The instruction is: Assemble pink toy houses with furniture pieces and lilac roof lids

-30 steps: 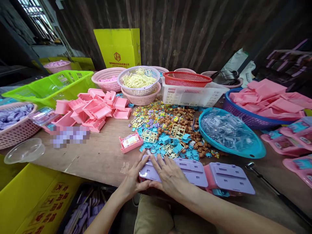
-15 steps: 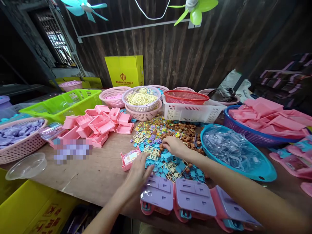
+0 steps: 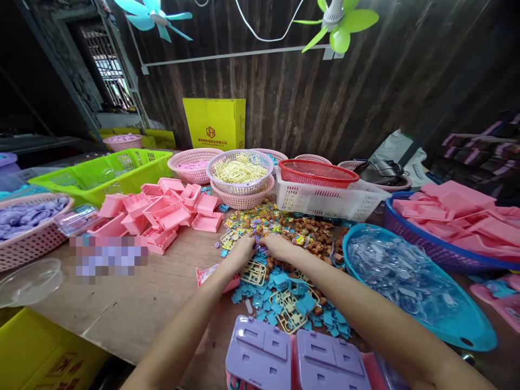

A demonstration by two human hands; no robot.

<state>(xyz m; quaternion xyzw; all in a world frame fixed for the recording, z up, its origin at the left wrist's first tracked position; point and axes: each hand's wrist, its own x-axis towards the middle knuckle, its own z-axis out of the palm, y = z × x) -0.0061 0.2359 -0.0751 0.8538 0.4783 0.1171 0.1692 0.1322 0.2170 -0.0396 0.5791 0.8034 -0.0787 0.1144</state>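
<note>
Left hand now joins right hand at the loose heap of small blue, brown and yellow plastic parts; purple-lidded pink plastic boxes sit nearer the body, hands-free. Fingertips hidden; can't tell if either grips anything.

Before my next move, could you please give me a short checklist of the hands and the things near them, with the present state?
1. Left hand at the pile of small parts: ok.
2. Right hand at the same pile: ok.
3. Part held in either hand: cannot tell, the grips are hidden.
4. Small pink tray fully visible: not ok, the left forearm covers some of it.
5. Purple-lidded cases at the front apart from both hands: ok.
6. Blue tray of clear parts apart from both hands: ok.
</note>
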